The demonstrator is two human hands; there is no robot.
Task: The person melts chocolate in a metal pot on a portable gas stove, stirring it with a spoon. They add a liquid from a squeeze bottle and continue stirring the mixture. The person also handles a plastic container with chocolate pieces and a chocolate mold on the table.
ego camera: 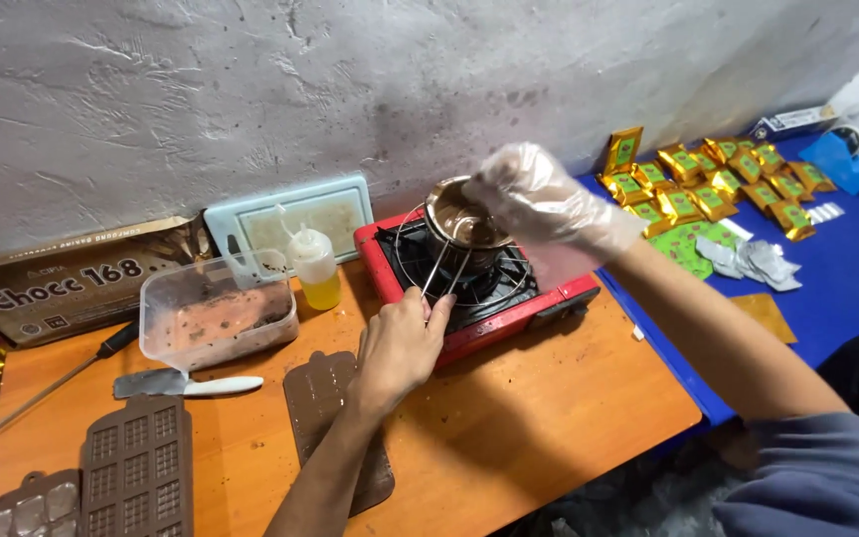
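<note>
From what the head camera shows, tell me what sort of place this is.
Probably a small home chocolate-making workspace: a red portable stove with a small metal pot, brown bar moulds on the wooden table, and gold-green wrapped packets nearby.

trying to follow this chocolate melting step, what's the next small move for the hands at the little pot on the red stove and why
Probably keep the small metal pot steady and stir gently. The bare left hand grips its wire handle, and the plastic-gloved right hand is over the rim, above brown melted chocolate. The pot sits on the red portable gas stove, so left alone the chocolate might scorch.
</note>
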